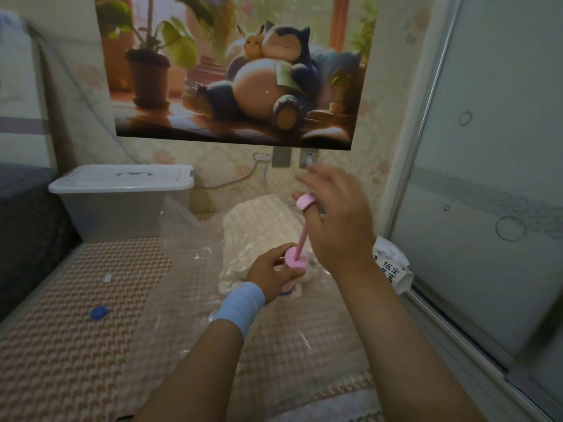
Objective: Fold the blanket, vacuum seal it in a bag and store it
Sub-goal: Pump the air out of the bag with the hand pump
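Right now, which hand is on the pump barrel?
The left hand, with the blue wristband, grips the pink barrel; the right hand is up at the handle.
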`<state>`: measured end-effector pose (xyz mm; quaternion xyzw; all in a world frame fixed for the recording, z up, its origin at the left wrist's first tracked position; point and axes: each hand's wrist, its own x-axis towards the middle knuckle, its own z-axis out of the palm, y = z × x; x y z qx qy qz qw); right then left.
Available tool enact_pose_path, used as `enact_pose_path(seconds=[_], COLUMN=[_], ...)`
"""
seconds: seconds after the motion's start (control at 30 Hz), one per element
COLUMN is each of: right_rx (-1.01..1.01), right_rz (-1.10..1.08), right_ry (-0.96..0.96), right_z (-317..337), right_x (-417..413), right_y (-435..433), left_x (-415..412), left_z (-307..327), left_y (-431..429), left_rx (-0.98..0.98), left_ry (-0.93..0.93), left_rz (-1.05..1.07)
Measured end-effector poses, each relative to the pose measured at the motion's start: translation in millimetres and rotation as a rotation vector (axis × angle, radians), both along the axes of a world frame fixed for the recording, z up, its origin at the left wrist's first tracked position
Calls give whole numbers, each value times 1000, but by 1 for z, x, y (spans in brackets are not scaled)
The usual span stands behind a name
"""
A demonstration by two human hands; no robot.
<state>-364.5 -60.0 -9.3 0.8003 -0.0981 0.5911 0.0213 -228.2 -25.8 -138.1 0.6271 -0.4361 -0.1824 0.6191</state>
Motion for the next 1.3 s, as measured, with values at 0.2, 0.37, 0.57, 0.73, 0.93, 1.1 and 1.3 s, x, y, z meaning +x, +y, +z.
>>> enact_pose_path(seconds=[0.2,0.37,0.57,0.73,0.93,1.1,1.3], right_rx=[273,391,-47,266,338,-29,287], right_rz=[15,32,73,-6,41,75,12], right_ry=[255,592,-18,309,541,8,404], right_z=[-54,-76,-3,-53,-59,0,-75], right_x=[14,13,1,11,11,-1,20], right_y=[-7,-16,4,-3,-7,5,-10], left_x=[-6,-5,-3,-9,-6,-3,-6], left_z=[1,2,4,3,4,4,4], left_y=[4,9,6,7,12,6,9], left_rx=[30,67,21,44,75,18,98], left_ry=[11,-13,-22,30,23,8,-10], left_rz=[6,5,-4,-12,-9,-13,-2])
